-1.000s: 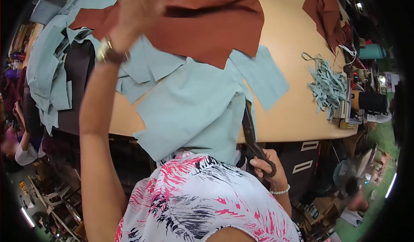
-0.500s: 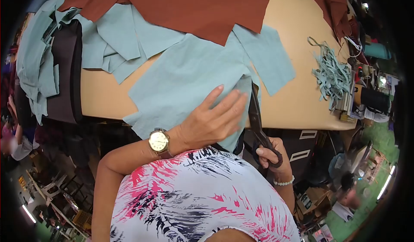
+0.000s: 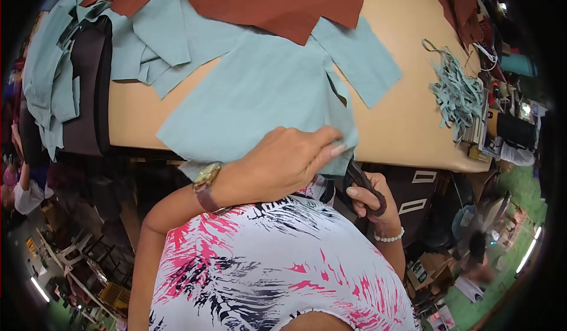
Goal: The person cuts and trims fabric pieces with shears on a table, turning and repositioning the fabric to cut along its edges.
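Note:
A light blue-green fabric piece [image 3: 236, 95] lies on the table and hangs over its front edge towards me. My left hand [image 3: 295, 157], with a watch on its wrist, is closed at the fabric's right part, thumb and index finger pinching it near the edge. Just to the right and lower, my right hand [image 3: 375, 201] is wrapped round the handles of dark scissors [image 3: 359, 176]. Their blades are mostly hidden by the fabric. A dark narrow gap shows along the fabric's upper right edge.
Rust-brown fabric [image 3: 277, 3] overlaps the far edge of the piece. More blue-green pieces [image 3: 168, 36] lie left and a strip [image 3: 363, 59] right. A heap of thin fabric scraps [image 3: 455, 92] sits at the right end of the tan table [image 3: 407, 136]. Drawers [image 3: 413, 192] stand below.
My left hand has gone from lying spread on the fabric to pinching its right edge. The fabric has shifted and now covers the scissor blades, which were showing before.

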{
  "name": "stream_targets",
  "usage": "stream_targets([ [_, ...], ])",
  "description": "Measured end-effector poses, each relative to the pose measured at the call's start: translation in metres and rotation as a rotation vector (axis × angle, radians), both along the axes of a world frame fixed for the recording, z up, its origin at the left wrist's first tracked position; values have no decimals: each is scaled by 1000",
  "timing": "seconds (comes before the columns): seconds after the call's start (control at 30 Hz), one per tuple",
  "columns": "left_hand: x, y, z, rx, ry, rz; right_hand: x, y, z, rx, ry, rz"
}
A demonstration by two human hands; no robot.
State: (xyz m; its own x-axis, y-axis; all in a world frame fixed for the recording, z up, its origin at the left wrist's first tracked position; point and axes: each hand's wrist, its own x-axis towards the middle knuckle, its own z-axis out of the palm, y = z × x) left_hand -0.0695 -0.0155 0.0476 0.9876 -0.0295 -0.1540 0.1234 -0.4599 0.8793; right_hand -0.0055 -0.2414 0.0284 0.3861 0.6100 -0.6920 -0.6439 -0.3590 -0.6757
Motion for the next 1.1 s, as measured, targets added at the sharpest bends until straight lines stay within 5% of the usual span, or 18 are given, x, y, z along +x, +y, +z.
stream_targets([
  [0.23, 33, 23, -51, 468, -615, 327, 7, -11, -3, 2, 21, 28],
  [0.27, 30, 18, -58, 558, -445, 297, 10, -16, -5, -2, 30, 29],
  [0.5, 28, 3, -70, 593, -327, 335, 28, -48, -15, 235, 237, -29],
  [1.1, 34, 2, -67, 545, -374, 412, 64, -25, -8, 5, 2, 286],
])
